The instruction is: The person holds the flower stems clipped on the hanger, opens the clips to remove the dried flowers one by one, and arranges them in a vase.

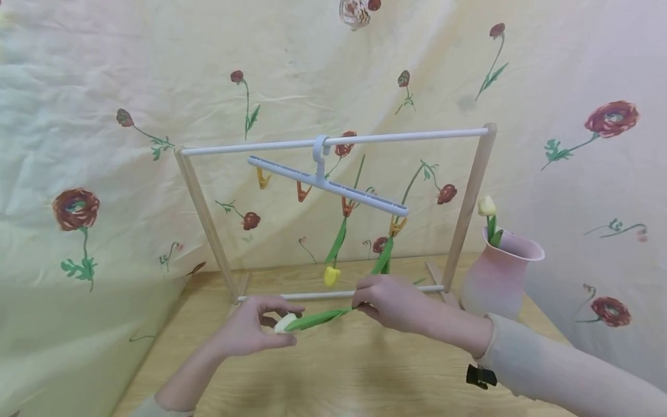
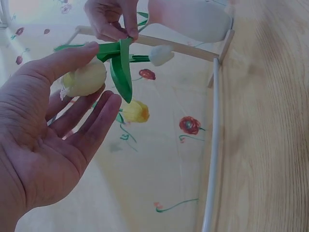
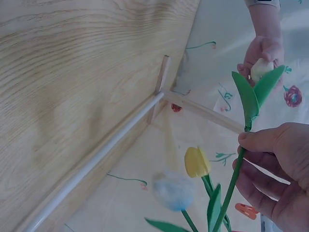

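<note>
A white tulip (image 1: 285, 323) with green leaves lies nearly level between my hands. My left hand (image 1: 255, 327) holds its bloom between thumb and fingers, palm facing the bloom in the left wrist view. Farther down, my right hand (image 1: 391, 301) pinches the green stem (image 3: 235, 176) between thumb and fingertips, just below the leaves. Behind them a pale blue hanger (image 1: 333, 186) hangs aslant from a rack. From its orange clip (image 1: 347, 206) a yellow tulip (image 1: 331, 276) hangs bloom down. A yellow clip (image 1: 397, 226) grips another tulip, whose white bloom (image 2: 161, 55) is hidden behind my right hand in the head view.
The rack has a white top bar (image 1: 417, 137), wooden side posts (image 1: 471, 202) and a low white bar (image 1: 312, 296). A pink-and-white vase (image 1: 495, 278) with a white tulip (image 1: 487, 207) stands right. Two more clips (image 1: 263, 178) hang on the hanger's left half.
</note>
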Motion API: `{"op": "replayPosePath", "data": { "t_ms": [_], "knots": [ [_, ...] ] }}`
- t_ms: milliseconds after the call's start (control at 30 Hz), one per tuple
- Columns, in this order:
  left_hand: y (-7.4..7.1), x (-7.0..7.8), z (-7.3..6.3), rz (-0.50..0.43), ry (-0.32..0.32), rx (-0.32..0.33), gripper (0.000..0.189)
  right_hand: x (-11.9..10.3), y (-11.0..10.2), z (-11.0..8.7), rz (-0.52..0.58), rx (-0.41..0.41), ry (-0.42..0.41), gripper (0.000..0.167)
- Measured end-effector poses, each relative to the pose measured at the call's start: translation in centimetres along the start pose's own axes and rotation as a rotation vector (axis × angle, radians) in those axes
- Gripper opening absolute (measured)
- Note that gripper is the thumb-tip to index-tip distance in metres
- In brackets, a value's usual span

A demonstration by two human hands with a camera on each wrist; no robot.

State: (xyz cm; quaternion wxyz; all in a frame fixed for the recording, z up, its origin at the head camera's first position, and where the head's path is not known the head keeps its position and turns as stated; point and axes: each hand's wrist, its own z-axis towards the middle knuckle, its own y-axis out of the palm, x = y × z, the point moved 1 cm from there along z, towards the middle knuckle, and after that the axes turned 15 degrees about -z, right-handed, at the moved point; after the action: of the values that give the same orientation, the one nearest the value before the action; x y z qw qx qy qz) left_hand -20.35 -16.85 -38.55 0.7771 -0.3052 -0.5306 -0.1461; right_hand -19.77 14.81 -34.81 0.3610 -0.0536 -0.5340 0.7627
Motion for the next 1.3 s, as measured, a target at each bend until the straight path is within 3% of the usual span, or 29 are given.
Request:
{"op": "replayPosePath", "data": {
  "t_ms": [133, 300, 400, 533, 833, 1033, 1300],
  "knots": [
    [-0.3, -0.1, 0.0, -0.002, -0.004, 0.045, 0.051, 0.4, -0.4, 0.1, 0.004, 0.007, 0.015, 0.014],
    [-0.6, -1.0, 0.2, -0.114, 0.013, 0.075, 0.054, 1.3, -1.0, 0.0, 0.026, 0.018, 0.057, 0.014],
    [-0.8, -1.6, 0.4, -0.166, -0.016, 0.128, 0.051, 2.0, -1.6, -0.1, 0.056, 0.035, 0.095, 0.015],
    [-0.7, -2.4, 1.0, -0.177, -0.029, 0.246, 0.046, 2.9, -2.4, -0.5, 0.074, 0.107, 0.143, 0.018],
    [0.2, -3.8, 3.3, -0.222, 0.017, 0.475, 0.046, 5.2, -3.9, -1.5, 0.068, 0.295, 0.205, 0.025],
    [0.5, -4.1, 4.7, -0.243, 0.033, 0.570, 0.044, 6.8, -5.6, -2.1, 0.063, 0.404, 0.221, 0.031],
    [0.8, -4.7, 6.0, -0.270, 0.046, 0.649, 0.048, 9.1, -7.2, -3.6, 0.035, 0.446, 0.362, 0.029]
  ]
}}
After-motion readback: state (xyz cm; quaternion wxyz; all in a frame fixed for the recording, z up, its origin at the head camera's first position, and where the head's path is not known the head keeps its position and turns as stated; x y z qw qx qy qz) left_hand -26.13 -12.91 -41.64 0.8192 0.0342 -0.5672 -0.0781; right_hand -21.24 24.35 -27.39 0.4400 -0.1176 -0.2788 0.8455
